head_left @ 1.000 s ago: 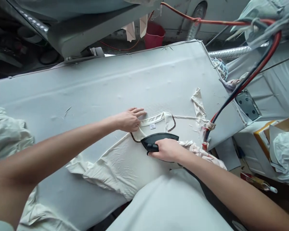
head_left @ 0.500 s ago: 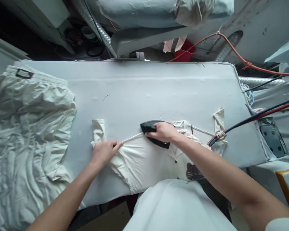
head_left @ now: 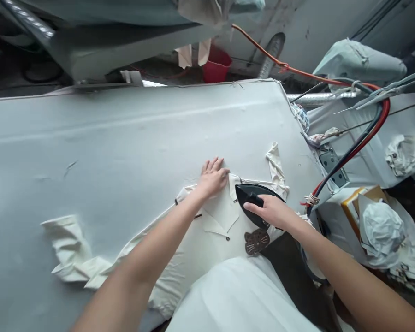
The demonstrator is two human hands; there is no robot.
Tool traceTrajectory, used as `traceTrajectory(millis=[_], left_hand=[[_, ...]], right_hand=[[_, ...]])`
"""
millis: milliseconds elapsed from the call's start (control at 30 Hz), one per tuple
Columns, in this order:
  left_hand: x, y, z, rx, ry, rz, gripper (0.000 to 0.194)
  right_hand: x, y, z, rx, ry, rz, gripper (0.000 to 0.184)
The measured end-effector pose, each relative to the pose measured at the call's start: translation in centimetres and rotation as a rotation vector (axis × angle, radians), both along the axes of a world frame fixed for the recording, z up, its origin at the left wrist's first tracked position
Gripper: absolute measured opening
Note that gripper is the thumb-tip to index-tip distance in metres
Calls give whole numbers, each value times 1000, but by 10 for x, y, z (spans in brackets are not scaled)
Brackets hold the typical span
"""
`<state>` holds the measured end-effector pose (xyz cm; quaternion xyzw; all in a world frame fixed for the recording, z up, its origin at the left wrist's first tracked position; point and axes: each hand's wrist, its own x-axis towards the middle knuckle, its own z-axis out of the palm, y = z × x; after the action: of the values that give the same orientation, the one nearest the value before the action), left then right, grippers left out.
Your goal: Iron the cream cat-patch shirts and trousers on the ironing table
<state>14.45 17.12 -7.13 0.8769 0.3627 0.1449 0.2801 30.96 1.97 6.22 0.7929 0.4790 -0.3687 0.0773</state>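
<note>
- In the head view, the left hand point(head_left: 213, 177) lies at the neck of a cream shirt point(head_left: 207, 249), palm down, with its fingers stretched out and slightly apart on the far side of the neckline; they are not closed around any thing which I can see.
- The right hand point(head_left: 275, 212) has its fingers closed around the handle of a black iron point(head_left: 248, 192); the fingertips are partly hidden, so I cannot tell how tightly they press.
- The iron is over the shirt, just beside the right part of the collar point(head_left: 232, 183), and its pointed tip is directed to the left.
- The shirt is spread on a table with a pale cover point(head_left: 152, 138), its neck toward the far edge and its lower part going under the person's body.
- One sleeve point(head_left: 72, 246) lies twisted at the left; the other sleeve point(head_left: 275, 163) is narrow and points away, beyond the iron.
- On the front of the shirt there is a small dark button point(head_left: 228, 238), and a brown cat-face patch point(head_left: 256, 241) is near the iron.
- Red and dark cables point(head_left: 363, 133) hang in a curve at the right.
- A pink bucket point(head_left: 217, 64) stands behind the table.
</note>
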Motion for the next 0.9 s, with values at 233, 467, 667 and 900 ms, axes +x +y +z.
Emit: traceTrajectory(millis=[233, 467, 667, 900], left_hand=[[23, 36, -9, -162, -224, -74, 5], [-78, 13, 28, -296, -459, 659, 38], [-258, -194, 19, -1374, -199, 433, 46], [-211, -367, -74, -1482, -221, 1415, 23]], right_hand=[[-11, -1, -9, 109, 123, 15, 41], [-19, 112, -26, 198, -17, 100, 48], [-28, 17, -5, 76, 62, 439, 33], [-43, -134, -23, -154, 109, 670, 28]])
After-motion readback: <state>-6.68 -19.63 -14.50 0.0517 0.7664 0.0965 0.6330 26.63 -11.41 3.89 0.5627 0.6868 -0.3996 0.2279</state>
